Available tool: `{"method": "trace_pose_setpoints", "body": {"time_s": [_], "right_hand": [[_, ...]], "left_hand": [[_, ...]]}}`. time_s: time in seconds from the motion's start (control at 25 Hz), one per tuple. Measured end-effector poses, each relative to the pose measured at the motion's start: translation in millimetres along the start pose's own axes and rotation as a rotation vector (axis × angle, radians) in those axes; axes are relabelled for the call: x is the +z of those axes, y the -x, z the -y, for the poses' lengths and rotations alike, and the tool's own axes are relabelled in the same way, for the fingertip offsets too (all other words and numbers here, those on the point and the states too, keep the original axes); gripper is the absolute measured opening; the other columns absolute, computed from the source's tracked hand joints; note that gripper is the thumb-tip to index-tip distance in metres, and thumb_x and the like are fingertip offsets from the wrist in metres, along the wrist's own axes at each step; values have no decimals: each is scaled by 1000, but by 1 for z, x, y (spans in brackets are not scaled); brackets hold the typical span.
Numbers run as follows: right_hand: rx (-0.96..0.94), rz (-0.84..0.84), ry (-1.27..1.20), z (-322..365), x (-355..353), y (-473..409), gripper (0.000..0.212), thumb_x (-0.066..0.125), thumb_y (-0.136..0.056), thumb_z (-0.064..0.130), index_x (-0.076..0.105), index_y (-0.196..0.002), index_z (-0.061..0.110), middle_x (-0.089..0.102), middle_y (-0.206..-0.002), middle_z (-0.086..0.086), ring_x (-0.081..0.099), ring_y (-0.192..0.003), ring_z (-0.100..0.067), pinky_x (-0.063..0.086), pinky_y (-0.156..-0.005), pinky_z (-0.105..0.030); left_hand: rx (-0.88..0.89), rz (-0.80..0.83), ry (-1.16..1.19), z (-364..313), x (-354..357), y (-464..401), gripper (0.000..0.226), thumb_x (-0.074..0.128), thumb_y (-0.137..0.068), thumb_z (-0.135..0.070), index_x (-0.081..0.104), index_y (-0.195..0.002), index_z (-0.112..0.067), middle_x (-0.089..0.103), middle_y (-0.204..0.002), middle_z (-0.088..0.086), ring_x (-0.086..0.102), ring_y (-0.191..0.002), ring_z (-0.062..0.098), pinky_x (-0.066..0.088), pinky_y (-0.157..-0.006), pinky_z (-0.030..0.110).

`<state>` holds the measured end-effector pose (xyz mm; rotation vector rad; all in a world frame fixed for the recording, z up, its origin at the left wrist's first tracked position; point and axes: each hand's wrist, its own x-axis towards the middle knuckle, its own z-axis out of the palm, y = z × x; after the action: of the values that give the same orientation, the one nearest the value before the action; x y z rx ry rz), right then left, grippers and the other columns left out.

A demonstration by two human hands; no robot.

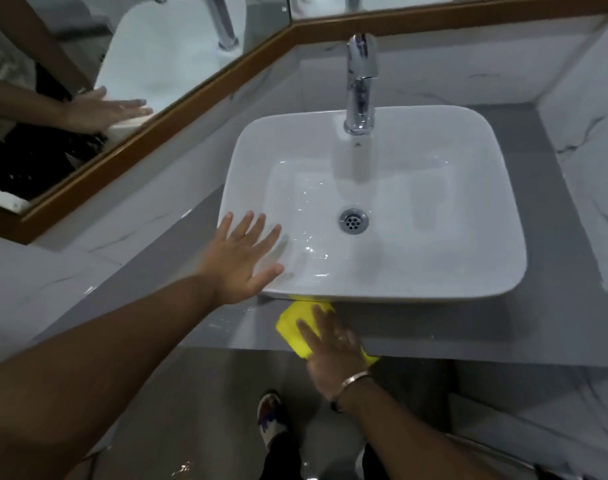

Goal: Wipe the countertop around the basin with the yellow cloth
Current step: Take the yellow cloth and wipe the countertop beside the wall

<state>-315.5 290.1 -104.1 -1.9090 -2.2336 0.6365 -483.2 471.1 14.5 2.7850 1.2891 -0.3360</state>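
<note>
Grey surface between marble-look walls, mirror at left, and the right hand lies flat, fingers spread, pressing the yellow cloth just below the wet white basin, while the left hand, splayed and empty, rests on its rim.

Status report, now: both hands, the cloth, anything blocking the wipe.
Right hand flat on yellow cloth, pressing it to countertop under the front rim of the basin. Left hand open, spread on the basin's front-left corner. Nothing in the way.
</note>
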Motion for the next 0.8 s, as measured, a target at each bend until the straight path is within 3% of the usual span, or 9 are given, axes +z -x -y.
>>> {"method": "trace_pose_setpoints", "body": {"time_s": [0.08, 0.12, 0.24, 0.36, 0.44, 0.52, 0.6, 0.68, 0.8], "right_hand": [[-68, -110, 133, -15, -9, 5, 68, 45, -68, 33, 39, -136, 41, 30, -151, -1, 45, -129, -28, 51, -90, -39], [17, -115, 206, -35, -19, 15, 68, 46, -73, 30, 32, -137, 46, 31, -152, -2, 41, -131, -28, 50, -91, -39], [715, -300, 6, -84, -45, 50, 60, 37, -79, 36, 32, -140, 39, 37, -146, -17, 36, -130, -39, 41, -98, -51], [1089, -405, -87, -26, -21, 7, 63, 48, -78, 28, 37, -139, 14, 36, -143, -26, 39, -124, -43, 40, -97, -50], [1020, -340, -341, 54, -4, -32, 60, 52, -76, 27, 39, -132, 11, 46, -132, -23, 51, -111, -39, 48, -89, -43], [593, -71, -260, 124, 18, -51, 56, 53, -80, 30, 40, -133, 17, 44, -138, -18, 44, -122, -38, 43, -99, -48], [189, 125, -145, 137, 28, -53, 60, 51, -83, 32, 31, -139, 31, 28, -151, -7, 27, -137, -31, 28, -108, -53], [145, 20, -68, 87, 17, -39, 59, 54, -83, 37, 34, -138, 35, 29, -151, -1, 28, -137, -29, 29, -108, -46], [468, -203, 83, -27, -15, 15, 56, 44, -83, 38, 43, -137, 22, 40, -145, -15, 39, -130, -38, 40, -103, -49]], "left_hand": [[-8, 7, 15, 4, 4, 1, 86, 0, -87, -73, 19, -154, -23, 23, -160, 14, 11, -150, 33, -2, -120, 55], [-14, -7, 16, 6, 7, 1, 84, 1, -87, -73, 17, -155, -25, 19, -162, 13, 8, -150, 32, -1, -120, 56], [0, -85, 57, 7, 11, -1, 82, 8, -87, -74, 20, -153, -26, 21, -162, 11, 12, -150, 32, 4, -120, 57], [20, -152, 88, 11, 15, 1, 81, 14, -89, -71, 31, -150, -21, 33, -156, 15, 23, -147, 35, 9, -120, 58], [29, -163, 73, 11, 16, 1, 81, 13, -89, -70, 31, -150, -21, 34, -156, 16, 24, -146, 36, 8, -120, 58], [34, -169, 73, 12, 17, 2, 80, 14, -89, -69, 30, -151, -20, 34, -156, 18, 23, -146, 35, 5, -120, 56], [35, -162, 74, 11, 16, 4, 81, 13, -88, -69, 29, -151, -20, 34, -155, 18, 23, -147, 35, 2, -121, 54], [34, -152, 73, 10, 15, 4, 82, 9, -88, -69, 24, -153, -22, 29, -158, 17, 18, -148, 34, 0, -121, 53], [34, -126, 73, 12, 14, 2, 81, 6, -88, -70, 19, -154, -24, 23, -160, 15, 13, -150, 33, -2, -121, 53]]}}
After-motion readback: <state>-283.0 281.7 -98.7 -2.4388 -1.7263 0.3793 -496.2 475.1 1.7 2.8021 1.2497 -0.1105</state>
